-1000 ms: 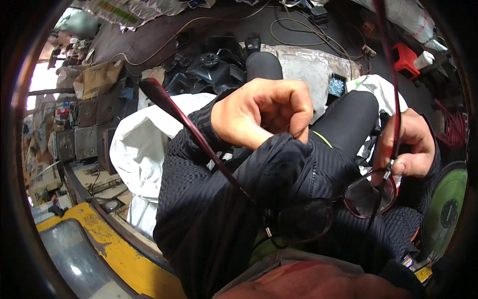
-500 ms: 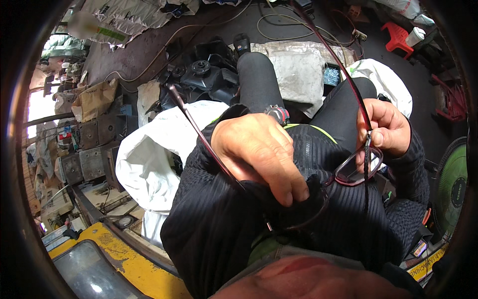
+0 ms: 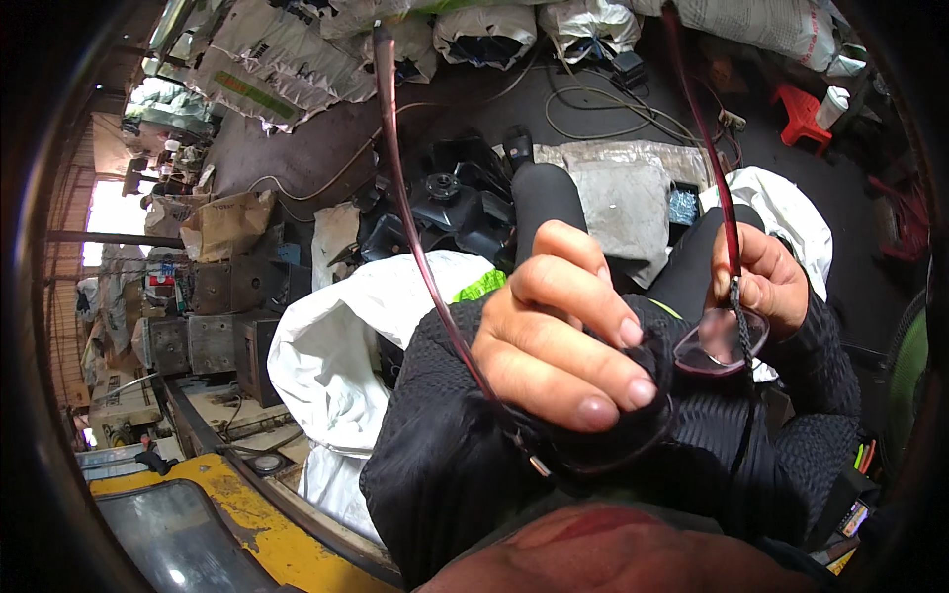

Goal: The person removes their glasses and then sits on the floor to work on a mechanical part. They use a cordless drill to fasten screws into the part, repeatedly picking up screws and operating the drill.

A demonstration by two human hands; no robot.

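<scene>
A pair of eyeglasses (image 3: pixel 405 198) with dark red temples is held close in front of me, both temples pointing away. My right hand (image 3: pixel 759 277) pinches the frame near the right hinge, beside the right lens (image 3: pixel 720 343). From that hinge hangs a thin braided black cord (image 3: pixel 741 331). At the left lens, my left hand (image 3: pixel 563 331) has curled fingers gripping a fold of black cloth (image 3: pixel 652 366), which looks like part of my ribbed black top. The cloth and fingers hide much of that lens, and the thumb is hard to see.
White sacks (image 3: pixel 341 316) stand beside my legs. Ahead lie black molded parts (image 3: pixel 445 198), a grey-white sheet (image 3: pixel 623 208) and a box of small metal pieces (image 3: pixel 682 206). A red stool (image 3: pixel 801 117) is far right, a green fan (image 3: pixel 907 385) right, a yellow machine (image 3: pixel 227 494) lower left.
My left hand has moved right and turned, its fingers now more curled over the cloth at the left lens. The view has shifted, and the left temple stands more upright. My right hand keeps its pinch.
</scene>
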